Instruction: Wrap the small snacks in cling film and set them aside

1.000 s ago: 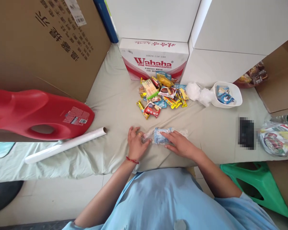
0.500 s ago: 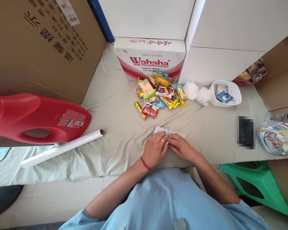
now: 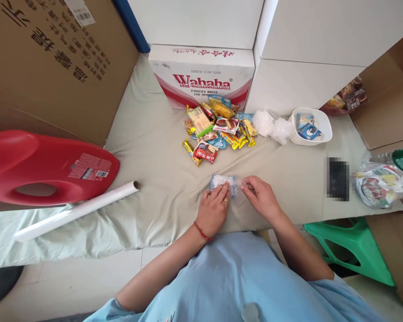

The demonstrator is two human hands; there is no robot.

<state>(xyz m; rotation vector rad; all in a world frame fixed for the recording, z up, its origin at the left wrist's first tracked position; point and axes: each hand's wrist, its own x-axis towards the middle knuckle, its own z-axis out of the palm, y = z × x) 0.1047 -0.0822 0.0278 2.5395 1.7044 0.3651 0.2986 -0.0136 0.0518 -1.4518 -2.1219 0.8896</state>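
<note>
A small blue-and-white snack packet [image 3: 218, 180] lies near the front of the cloth-covered table, with clear plastic [image 3: 237, 187] stretching out from its right side. My left hand [image 3: 213, 206], fingers extended, rests flat on the packet's lower part. Beside it, my right hand [image 3: 261, 197] pinches the loose end of the clear plastic between thumb and fingers. Further back, a pile of wrapped snacks includes a red packet [image 3: 206, 151] and a green-and-cream packet [image 3: 200, 120].
A Wahaha carton [image 3: 201, 80] stands behind the pile. To the right are crumpled clear bags [image 3: 272, 127], a white tub [image 3: 327, 129] with blue packets, and a bagged bundle [image 3: 376, 187]. A white roll [image 3: 77, 212] and a red jug [image 3: 97, 156] lie left.
My right hand has moved right, away from my left, drawing the clear plastic outward. More of the blue-and-white packet shows. The view has shifted slightly.
</note>
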